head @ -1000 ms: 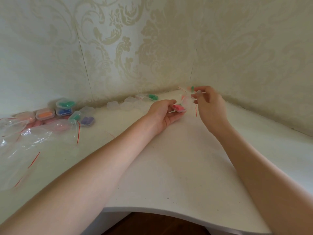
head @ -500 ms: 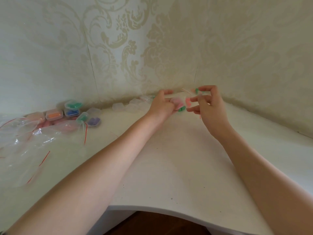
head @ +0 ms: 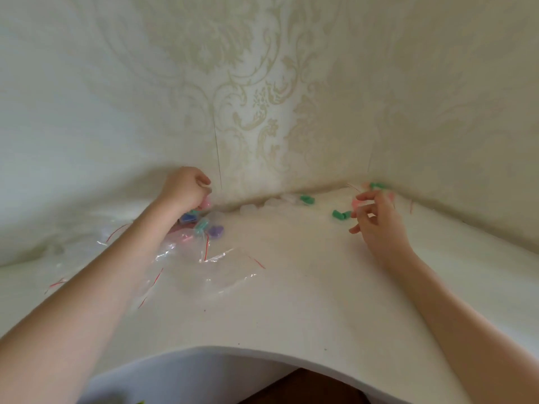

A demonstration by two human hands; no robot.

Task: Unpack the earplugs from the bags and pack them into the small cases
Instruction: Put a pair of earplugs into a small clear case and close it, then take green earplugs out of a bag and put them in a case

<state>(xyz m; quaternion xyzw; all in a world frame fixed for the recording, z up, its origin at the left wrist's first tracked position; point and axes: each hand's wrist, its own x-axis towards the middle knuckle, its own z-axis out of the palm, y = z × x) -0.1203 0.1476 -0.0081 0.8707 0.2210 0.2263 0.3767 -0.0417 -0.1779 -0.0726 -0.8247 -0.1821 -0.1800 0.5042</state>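
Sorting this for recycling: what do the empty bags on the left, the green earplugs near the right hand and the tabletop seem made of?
Empty bags: thin clear plastic film, glossy; it crinkles and glints.
Green earplugs: probably soft foam; matte, stubby cylinders, though blurred.
Tabletop: smooth white matte surface, perhaps painted or laminated board; the core is not visible.

white table [head: 291, 301] bearing cases [head: 215, 231], bags [head: 186, 258], earplugs [head: 339, 214].

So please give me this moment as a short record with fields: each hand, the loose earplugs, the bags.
left hand: holds a pink-filled case over the filled cases
right hand: pinches a pink earplug
loose green earplugs: on the table, beside the right hand
empty bags: lying near the left arm
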